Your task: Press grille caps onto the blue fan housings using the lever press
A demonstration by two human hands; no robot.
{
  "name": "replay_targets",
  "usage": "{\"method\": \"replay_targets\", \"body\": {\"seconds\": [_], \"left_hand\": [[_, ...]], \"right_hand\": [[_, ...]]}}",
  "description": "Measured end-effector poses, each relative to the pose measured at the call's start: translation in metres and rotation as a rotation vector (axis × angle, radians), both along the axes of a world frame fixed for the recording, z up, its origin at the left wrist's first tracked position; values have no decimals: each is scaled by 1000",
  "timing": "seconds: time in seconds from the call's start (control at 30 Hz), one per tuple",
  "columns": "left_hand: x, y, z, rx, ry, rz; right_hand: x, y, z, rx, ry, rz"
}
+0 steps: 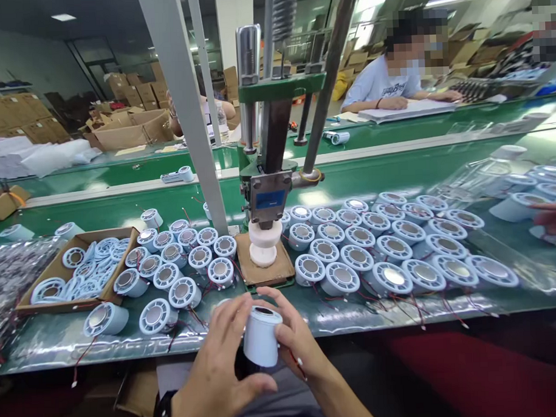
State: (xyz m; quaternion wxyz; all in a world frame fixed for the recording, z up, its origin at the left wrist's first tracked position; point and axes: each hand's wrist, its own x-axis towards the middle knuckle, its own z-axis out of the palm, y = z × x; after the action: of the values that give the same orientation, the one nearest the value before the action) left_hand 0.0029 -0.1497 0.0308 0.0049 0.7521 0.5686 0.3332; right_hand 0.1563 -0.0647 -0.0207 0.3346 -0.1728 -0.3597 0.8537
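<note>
A light-blue round plastic housing (262, 341) with a dark opening in its top is held up in front of me, just short of the bench edge. My right hand (297, 337) grips its right side with thumb and fingers, and a red wire with a small white plug hangs by that palm. Around the left side curves my left hand (222, 359), its fingers stretched and its thumb apart from the housing; whether its fingertips touch is unclear. Beyond both hands stands a green hand press (272, 193) with a white round pressing head (265, 234) over a wooden base plate (245, 271).
Many wired blue housings (341, 276) crowd the bench right of the press, and several more (185, 292) stand left. A cardboard tray (117, 280) holds blue rings. Behind runs a green conveyor (367, 163). A person (383, 83) sits across it; another person's hand (554, 220) reaches in at right.
</note>
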Motion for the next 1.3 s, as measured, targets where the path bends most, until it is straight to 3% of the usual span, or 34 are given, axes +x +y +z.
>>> {"method": "replay_targets", "body": {"seconds": [0.1, 0.27, 0.5, 0.73, 0.9, 1.3], "left_hand": [[0, 10, 0, 53, -83, -119], [-5, 13, -16, 139, -283, -140], [-1, 7, -25, 161, -366, -120], [2, -1, -31, 33, -442, -31], [4, -3, -28, -65, -479, -80], [21, -6, -23, 127, -412, -10]], "right_hand": [[1, -8, 4, 51, -60, 2], [8, -22, 16, 175, -82, 116], [12, -26, 20, 127, -70, 244], [10, -21, 11, 27, -42, 180], [9, -20, 5, -134, 92, 244], [-4, -38, -1, -203, 100, 138]]}}
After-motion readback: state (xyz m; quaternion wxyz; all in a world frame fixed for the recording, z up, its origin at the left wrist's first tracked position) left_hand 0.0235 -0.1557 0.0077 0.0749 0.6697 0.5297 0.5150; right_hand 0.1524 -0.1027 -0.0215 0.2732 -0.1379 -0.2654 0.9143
